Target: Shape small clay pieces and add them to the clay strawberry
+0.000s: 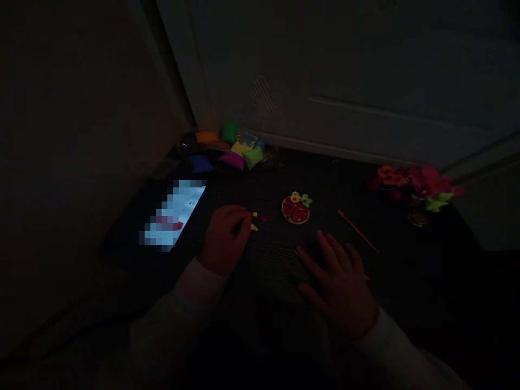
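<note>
On the dark table, my left hand (227, 238) is closed in a pinch. A small yellow piece of clay (255, 214) shows at its fingertips. Just below lies another pale yellow bit (254, 227), and a tiny red-pink bit (264, 219) sits to the right. My right hand (339, 287) rests palm down with fingers spread, holding nothing visible. Beyond it is a small round clay piece (296, 211), red inside a pale rim, topped with a yellow and a green flower shape. A thin pink modelling stick (358, 231) lies right of that.
Several coloured clay packets (229, 149) are heaped at the back left. A lit tablet (174, 216) lies at the left. Pink, orange and green flower-like pieces (422, 187) stand at the back right, with a small round piece (418, 219) before them. A pale panelled surface (345, 81) rises behind the table.
</note>
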The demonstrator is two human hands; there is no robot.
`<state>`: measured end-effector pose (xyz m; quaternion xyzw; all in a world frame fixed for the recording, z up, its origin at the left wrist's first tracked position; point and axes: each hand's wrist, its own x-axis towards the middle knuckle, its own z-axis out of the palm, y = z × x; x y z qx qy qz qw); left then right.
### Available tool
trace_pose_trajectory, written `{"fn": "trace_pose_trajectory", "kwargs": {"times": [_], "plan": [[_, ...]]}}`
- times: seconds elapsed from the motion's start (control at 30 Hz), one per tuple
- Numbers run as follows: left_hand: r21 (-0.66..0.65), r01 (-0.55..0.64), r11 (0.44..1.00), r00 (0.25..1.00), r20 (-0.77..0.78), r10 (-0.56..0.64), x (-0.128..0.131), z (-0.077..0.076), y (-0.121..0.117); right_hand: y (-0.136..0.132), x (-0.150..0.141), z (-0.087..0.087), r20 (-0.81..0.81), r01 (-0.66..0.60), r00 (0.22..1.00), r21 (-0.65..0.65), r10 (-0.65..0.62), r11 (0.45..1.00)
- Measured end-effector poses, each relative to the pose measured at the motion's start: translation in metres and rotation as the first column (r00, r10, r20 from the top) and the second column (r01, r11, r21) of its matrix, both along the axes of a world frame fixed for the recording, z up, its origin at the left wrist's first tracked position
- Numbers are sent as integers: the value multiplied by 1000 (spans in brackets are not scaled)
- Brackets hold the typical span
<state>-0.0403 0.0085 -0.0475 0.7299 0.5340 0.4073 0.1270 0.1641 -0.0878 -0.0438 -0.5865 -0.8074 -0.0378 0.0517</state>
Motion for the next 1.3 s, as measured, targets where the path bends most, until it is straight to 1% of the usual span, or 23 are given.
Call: {"fn": "trace_pose_trajectory", "kwargs": {"times": [0.03, 0.17, 0.3, 0.43, 0.57, 0.67, 0.73, 0.8, 0.9, 1.0, 1.1, 1.3], "plan": [[8, 0, 1000, 1000, 4, 0, 0, -1, 0, 0, 0, 0, 1, 6, 1000, 0, -6, 1000], [10, 3, 1000, 1000, 4, -3, 0, -2, 0, -1, -2, 1, 1, -42, 999, -22, 42, 999], [0, -6, 1000, 1000, -6, 6, 0, -2, 0, -1, -2, 1, -4, 9, 1000, -10, -9, 1000], [1, 2, 1000, 1000, -12, -2, 0, -1, 0, -1, 0, 1, -9, -42, 999, -34, 42, 999], [6, 2, 1000, 1000, -16, -2, 0, 0, 0, 0, -1, 0, -6, 23, 1000, -17, -23, 1000], [8, -1, 1000, 1000, -10, 1, 0, -1, 0, -3, -3, 0, -11, -21, 1000, -53, 20, 998], [11, -4, 1000, 1000, -11, 5, 0, -1, 0, -4, -3, 1, -36, -53, 998, -58, 51, 997], [11, -4, 1000, 1000, -13, 4, -1, -1, 0, -5, 0, 1, -87, -57, 995, -42, 54, 997], [18, 9, 1000, 1000, -7, -8, -1, -1, 0, -4, 6, 2, -188, -15, 982, -5, 14, 1000], [17, 12, 1000, 1000, -9, -12, -1, -1, 1, -3, 9, 2, -228, 24, 973, 2, -23, 1000], [12, 8, 1000, 1000, -8, -8, 0, 0, 0, -4, 7, 1, -198, 27, 980, 2, -26, 1000], [-13, 2, 1000, 1000, -16, -2, 0, 0, 0, -3, -8, 0, -28, 96, 995, -14, -97, 995]]}}
